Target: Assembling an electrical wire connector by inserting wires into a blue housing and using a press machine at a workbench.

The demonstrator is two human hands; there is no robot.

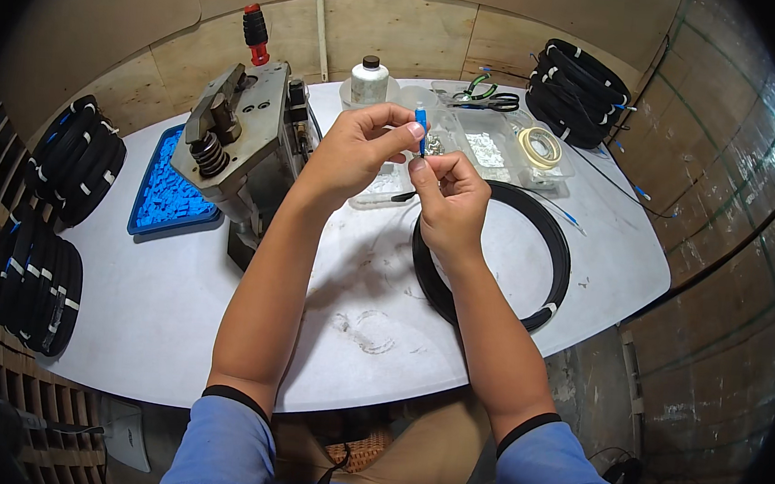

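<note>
Blue connector: held upright above the bench, left hand grip pinched on its top, right hand grip pinched below it. Black cable coil laid beneath; press and tray of blue parts set left.

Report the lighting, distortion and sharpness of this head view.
Head view: even, soft light; faint arm shadows on the white table; strong fisheye bending at the table edge, black corners; a bright glare spot at the upper right; both hands, left and right, and the blue connector are sharp.
</note>
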